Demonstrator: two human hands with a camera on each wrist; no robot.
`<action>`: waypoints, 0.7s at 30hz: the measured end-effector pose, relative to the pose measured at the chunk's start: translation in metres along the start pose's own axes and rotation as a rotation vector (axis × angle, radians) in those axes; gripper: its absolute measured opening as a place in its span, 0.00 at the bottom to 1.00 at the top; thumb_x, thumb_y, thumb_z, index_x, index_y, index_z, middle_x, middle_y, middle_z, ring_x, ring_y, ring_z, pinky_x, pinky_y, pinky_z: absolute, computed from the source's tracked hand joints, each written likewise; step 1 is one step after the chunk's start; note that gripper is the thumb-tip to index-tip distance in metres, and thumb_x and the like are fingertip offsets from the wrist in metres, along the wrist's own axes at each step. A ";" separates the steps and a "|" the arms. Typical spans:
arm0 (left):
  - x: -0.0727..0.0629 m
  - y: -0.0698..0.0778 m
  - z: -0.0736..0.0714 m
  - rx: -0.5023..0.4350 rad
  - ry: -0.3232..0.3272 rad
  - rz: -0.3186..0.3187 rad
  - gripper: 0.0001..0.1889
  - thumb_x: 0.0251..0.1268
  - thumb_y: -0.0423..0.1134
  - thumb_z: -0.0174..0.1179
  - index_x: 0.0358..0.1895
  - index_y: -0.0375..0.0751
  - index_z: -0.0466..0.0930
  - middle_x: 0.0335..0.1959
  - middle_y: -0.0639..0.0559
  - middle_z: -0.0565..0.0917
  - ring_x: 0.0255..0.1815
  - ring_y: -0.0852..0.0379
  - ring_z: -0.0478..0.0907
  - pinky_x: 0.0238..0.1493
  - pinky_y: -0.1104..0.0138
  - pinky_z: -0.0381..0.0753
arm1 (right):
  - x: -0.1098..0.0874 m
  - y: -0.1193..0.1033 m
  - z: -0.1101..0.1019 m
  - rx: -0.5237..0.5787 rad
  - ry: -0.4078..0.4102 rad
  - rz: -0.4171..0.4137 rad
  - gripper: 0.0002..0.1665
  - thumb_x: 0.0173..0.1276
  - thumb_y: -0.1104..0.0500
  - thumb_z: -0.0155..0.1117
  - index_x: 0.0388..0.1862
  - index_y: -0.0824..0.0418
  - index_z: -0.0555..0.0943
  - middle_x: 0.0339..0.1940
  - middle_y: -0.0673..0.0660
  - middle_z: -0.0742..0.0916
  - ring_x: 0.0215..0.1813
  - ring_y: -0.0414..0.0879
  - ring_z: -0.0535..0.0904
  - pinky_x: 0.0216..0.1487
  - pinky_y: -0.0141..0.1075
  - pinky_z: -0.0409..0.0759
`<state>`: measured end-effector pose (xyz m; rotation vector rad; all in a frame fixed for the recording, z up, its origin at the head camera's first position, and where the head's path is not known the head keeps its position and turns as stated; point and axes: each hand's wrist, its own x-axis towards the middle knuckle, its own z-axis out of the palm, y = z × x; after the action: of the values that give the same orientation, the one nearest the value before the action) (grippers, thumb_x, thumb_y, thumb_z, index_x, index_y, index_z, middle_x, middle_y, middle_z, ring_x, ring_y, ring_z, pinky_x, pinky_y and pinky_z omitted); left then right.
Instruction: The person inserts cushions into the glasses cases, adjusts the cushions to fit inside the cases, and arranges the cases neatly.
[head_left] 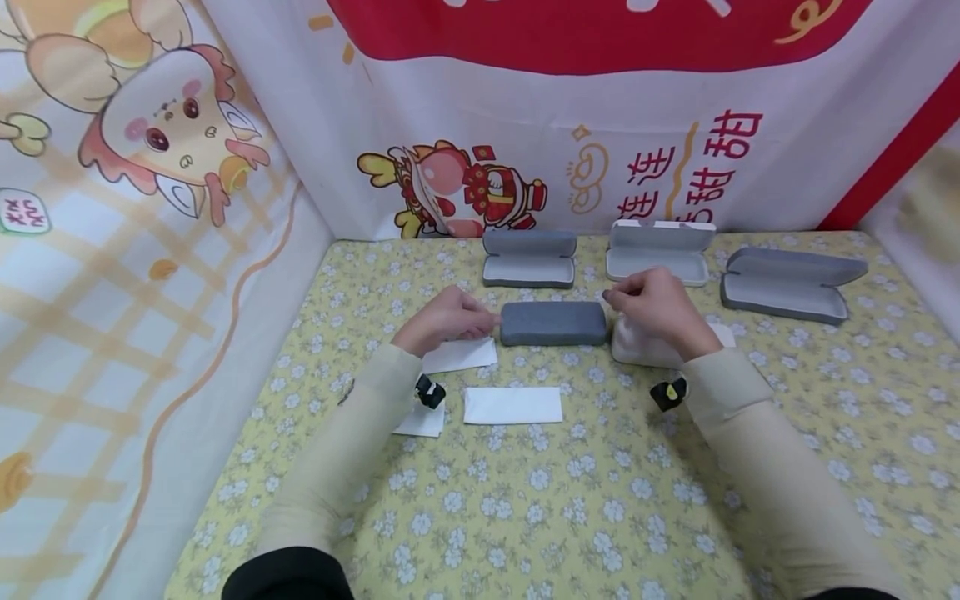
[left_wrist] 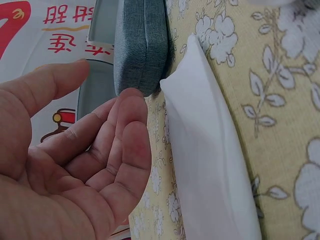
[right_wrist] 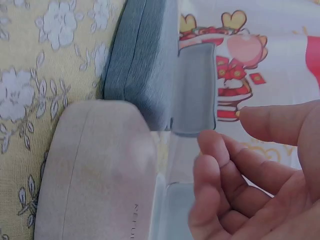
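A closed blue-grey glasses case (head_left: 553,323) lies between the two hands. My left hand (head_left: 453,317) is at its left end, thumb held apart from loosely bent fingers; in the left wrist view the fingertips (left_wrist: 134,142) come right up to the case's end and nothing is in the grasp. Over a closed off-white glasses case (right_wrist: 100,170) hovers my right hand (head_left: 656,308), near the grey case's right end. Its fingers (right_wrist: 207,170) are loosely bent, thumb apart, holding nothing. Below the left hand lies a folded white cloth (head_left: 461,356), close up in the left wrist view.
Along the back stand three open glasses cases: a grey one (head_left: 528,271), a white one (head_left: 658,262) and another grey one (head_left: 787,292). Toward the front lie a folded white cloth (head_left: 513,406) and another cloth (head_left: 423,421), partly hidden by the left wrist. A printed curtain hangs behind.
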<state>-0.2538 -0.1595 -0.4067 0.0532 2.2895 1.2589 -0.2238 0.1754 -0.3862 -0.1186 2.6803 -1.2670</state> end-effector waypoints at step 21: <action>-0.041 -0.011 -0.004 0.044 -0.030 0.042 0.07 0.66 0.41 0.68 0.42 0.45 0.91 0.45 0.51 0.87 0.43 0.49 0.82 0.51 0.53 0.81 | -0.034 -0.007 0.035 0.011 -0.142 -0.171 0.13 0.75 0.56 0.63 0.42 0.64 0.89 0.25 0.61 0.85 0.19 0.46 0.67 0.25 0.41 0.71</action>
<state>-0.2184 -0.1799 -0.3962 0.1354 2.3016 1.2202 -0.1838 0.1491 -0.3983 -0.4276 2.5871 -1.2678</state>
